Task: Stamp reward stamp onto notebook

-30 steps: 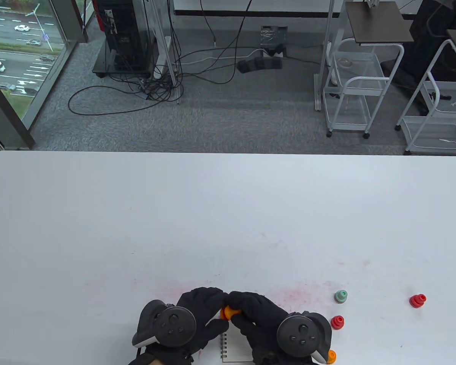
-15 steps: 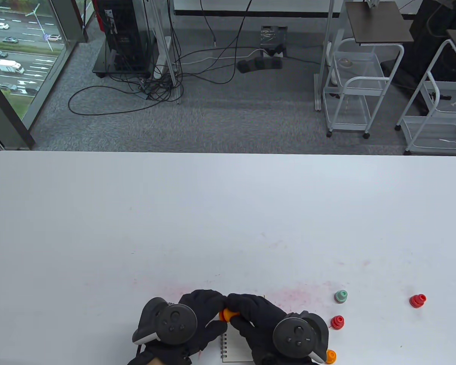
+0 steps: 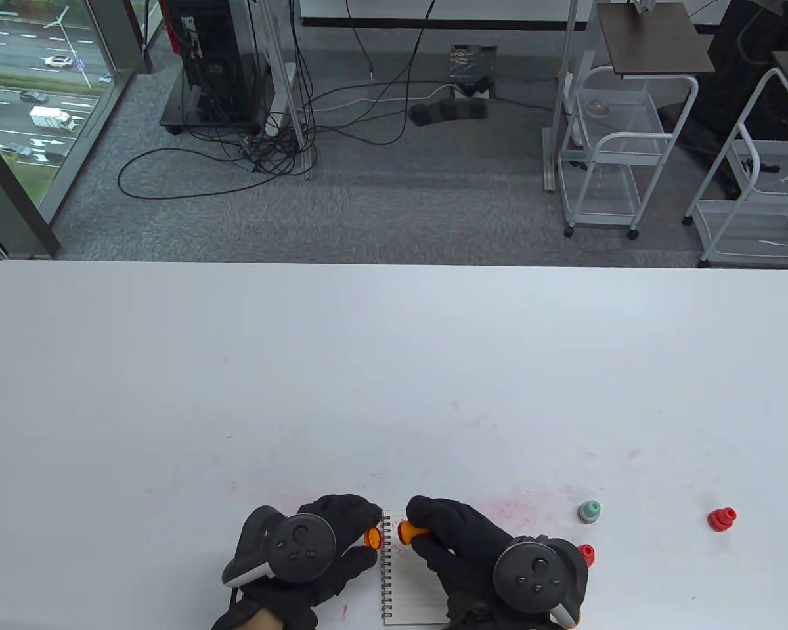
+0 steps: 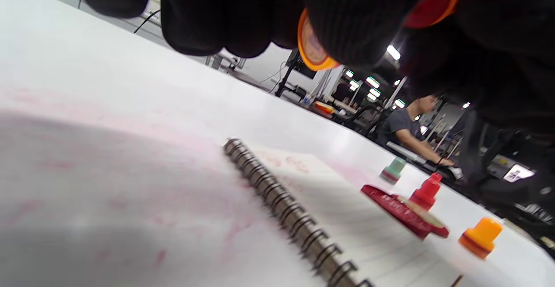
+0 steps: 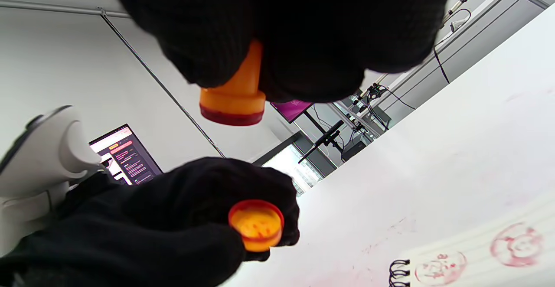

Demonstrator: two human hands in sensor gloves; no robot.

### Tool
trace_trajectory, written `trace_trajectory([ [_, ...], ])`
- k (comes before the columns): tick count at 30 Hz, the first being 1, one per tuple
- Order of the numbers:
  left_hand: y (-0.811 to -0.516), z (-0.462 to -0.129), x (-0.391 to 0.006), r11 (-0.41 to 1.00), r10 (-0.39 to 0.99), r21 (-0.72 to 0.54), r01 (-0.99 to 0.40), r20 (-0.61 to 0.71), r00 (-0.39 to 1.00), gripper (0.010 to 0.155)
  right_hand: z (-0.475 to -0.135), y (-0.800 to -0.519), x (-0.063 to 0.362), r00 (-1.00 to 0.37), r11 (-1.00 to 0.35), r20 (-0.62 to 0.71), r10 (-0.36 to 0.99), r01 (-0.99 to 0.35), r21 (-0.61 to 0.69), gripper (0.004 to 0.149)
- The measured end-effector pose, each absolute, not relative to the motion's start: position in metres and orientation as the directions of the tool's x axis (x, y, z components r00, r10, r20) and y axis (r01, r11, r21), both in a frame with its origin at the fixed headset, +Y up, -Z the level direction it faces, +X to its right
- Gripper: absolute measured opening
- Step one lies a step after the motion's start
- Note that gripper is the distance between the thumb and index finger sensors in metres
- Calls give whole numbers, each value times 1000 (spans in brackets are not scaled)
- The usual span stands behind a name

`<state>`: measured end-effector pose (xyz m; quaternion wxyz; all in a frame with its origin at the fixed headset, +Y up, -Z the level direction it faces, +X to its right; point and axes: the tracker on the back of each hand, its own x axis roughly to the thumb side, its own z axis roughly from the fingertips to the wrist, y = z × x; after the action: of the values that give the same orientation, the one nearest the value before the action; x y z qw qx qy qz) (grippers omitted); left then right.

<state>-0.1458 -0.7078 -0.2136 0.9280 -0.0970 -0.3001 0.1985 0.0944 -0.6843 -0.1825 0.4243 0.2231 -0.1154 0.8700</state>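
Note:
My right hand [image 3: 419, 529] pinches an orange stamp [image 3: 407, 531] by its handle, its red face pointing left, just above the top of the spiral notebook [image 3: 414, 594]. My left hand [image 3: 366, 537] pinches the stamp's orange cap [image 3: 372, 538] just left of the spiral binding. In the right wrist view the stamp [image 5: 236, 92] hangs from my fingers, with the cap [image 5: 256, 225] in the left hand below it. Red stamp prints [image 5: 440, 267] show on the page. In the left wrist view the cap [image 4: 312, 48] sits above the notebook [image 4: 338, 209].
A green stamp [image 3: 589, 511] and two red stamps [image 3: 722, 519] [image 3: 586, 554] stand to the right. Another orange stamp [image 4: 481, 234] and a flat red piece [image 4: 403, 215] lie beside the notebook's right side. Pink ink smears mark the white table [image 3: 394, 367].
The hands have pulled apart: the cap has come off the stamp and stays with the left hand, the stamp with the right. The notebook's top now shows between them.

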Motion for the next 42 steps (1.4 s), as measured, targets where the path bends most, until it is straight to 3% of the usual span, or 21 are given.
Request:
trace_trajectory([
  [4, -725, -218, -146, 895, 340, -425, -136, 451, 825, 65, -182, -684, 94, -548, -625, 494, 675, -781, -13, 47],
  [7, -736, -221, -146, 893, 263, -448, -40, 448, 854, 65, -182, -684, 94, -553, -631, 497, 669, -776, -13, 47],
  [18, -739, -222, -144, 905, 159, -421, 61, 467, 870, 66, -182, -684, 95, -557, -635, 490, 670, -772, -10, 47],
  [34, -727, -222, -150, 930, 164, -367, 15, 452, 877, 68, -188, -681, 108, -599, -661, 445, 665, -750, -23, 47],
  [39, -713, -220, -157, 953, 221, -289, -88, 467, 856, 72, -184, -667, 119, -742, -799, 444, 503, -595, -90, 46],
  [42, -705, -218, -161, 954, 261, -257, -151, 473, 841, 72, -183, -666, 121, -837, -900, 417, 355, -426, -89, 46],
])
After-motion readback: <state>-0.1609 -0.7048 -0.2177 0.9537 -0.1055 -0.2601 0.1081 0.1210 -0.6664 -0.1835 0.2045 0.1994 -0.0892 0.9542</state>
